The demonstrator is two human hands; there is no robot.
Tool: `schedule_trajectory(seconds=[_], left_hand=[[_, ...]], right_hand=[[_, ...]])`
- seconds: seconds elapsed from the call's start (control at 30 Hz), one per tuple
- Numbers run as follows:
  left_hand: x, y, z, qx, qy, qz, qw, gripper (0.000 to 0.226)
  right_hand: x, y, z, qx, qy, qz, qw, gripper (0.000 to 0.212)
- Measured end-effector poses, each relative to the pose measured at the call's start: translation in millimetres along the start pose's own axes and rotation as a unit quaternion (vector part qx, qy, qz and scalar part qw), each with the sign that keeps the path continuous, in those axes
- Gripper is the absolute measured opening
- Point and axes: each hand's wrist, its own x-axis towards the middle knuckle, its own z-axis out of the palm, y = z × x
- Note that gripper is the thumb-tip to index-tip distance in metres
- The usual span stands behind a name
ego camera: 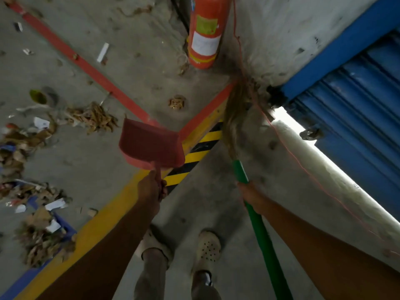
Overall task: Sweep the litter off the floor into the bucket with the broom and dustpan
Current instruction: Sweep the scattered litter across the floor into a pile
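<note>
Fingers of our left hand (pixel 150 188) curl round the handle of the red plastic dustpan (pixel 149 146). Our right hand (pixel 251 197) grips the long green broom (pixel 240 171), toward one o'clock. At nine o'clock lies dry leaf litter (pixel 93 118).

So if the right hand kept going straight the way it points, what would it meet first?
Probably the broom's bristles, which the right hand points at along the green handle; beyond them lies the wall corner beside the blue shutter.

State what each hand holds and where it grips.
Left hand: red dustpan, grip on its handle. Right hand: broom, grip on its green shaft.
</note>
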Motion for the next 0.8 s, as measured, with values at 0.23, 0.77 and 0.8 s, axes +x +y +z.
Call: schedule_trajectory(seconds=[0.23, 0.77, 0.8], left_hand=[[42, 5, -67, -0.049, 0.051, -0.027, 0.997, 0.034], [60, 85, -180, -0.164, 0.103, -0.013, 0.981, 0.034], [60, 92, -182, -0.162, 0.100, -0.010, 0.982, 0.038]], right_hand=[[-12, -77, 98, -0.157, -0.025, -0.129, 0.979, 0.036], [-89, -189, 162, -0.366, -0.006, -0.325, 0.872, 0.044], [-89, -195, 157, -0.353, 0.006, -0.323, 0.878, 0.044]])
